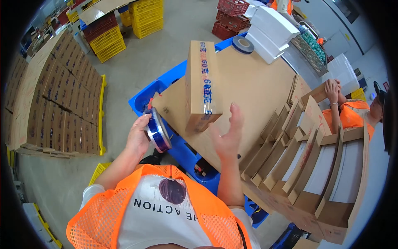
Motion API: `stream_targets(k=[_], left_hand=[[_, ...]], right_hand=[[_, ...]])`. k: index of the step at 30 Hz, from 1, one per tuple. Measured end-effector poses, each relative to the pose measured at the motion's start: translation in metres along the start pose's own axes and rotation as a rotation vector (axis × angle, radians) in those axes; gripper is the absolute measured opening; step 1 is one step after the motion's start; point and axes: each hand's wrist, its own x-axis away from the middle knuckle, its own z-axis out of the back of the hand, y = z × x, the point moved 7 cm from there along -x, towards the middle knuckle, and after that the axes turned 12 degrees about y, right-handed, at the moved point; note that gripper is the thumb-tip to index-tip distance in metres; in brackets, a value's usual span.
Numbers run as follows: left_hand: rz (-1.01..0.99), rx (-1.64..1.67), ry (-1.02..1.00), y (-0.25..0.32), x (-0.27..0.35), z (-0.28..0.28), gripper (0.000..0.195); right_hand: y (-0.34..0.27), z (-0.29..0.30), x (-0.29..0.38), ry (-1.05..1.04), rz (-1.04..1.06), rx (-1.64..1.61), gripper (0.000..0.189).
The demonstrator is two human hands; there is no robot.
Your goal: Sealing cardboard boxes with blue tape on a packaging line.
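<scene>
A roll of printed packing tape [158,130] is gripped in my left hand [140,133], just off the near left edge of the work surface. My right hand [228,133], slightly blurred, is raised with thumb and fingers apart and holds nothing. Just beyond it a long cardboard carton [203,84] stands on the cardboard-covered table [248,84]. Printed tape with blue and red characters runs along the carton's upper face and down over its near end. Whether the right hand touches the carton is hard to tell.
Several open cartons [298,168] with raised flaps line the right side. Another tape roll [242,44] lies at the far edge by white foam boxes [270,31]. A co-worker in an orange vest [351,115] handles cardboard at right. Stacked cartons [59,99] fill a yellow pallet at left.
</scene>
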Motion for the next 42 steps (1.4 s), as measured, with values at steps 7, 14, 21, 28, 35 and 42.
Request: stream_targets(k=[7, 14, 21, 28, 35, 42], left_hand=[[-0.007, 0.042, -0.004, 0.026, -0.063, 0.010, 0.016], [0.064, 0.015, -0.097, 0.061, -0.136, -0.002, 0.016], [0.071, 0.012, -0.285, 0.094, -0.182, -0.034, 0.020], [0.141, 0.003, -0.200, 0.098, -0.210, -0.038, 0.021], [0.121, -0.060, -0.145, 0.078, -0.213, -0.037, 0.022], [0.183, -0.139, -0.240, 0.060, -0.187, -0.059, 0.015]], right_hand=[[0.083, -0.072, 0.075, 0.061, -0.345, 0.216, 0.113], [0.103, -0.080, 0.047, 0.338, -0.350, 0.129, 0.117], [0.184, -0.027, 0.060, 0.820, -0.968, -0.472, 0.077], [0.177, -0.069, 0.068, 1.091, -1.328, -0.806, 0.060], [0.250, -0.102, -0.040, 0.953, -1.219, -0.952, 0.055], [0.268, -0.117, -0.078, 0.328, -1.023, -0.113, 0.073]])
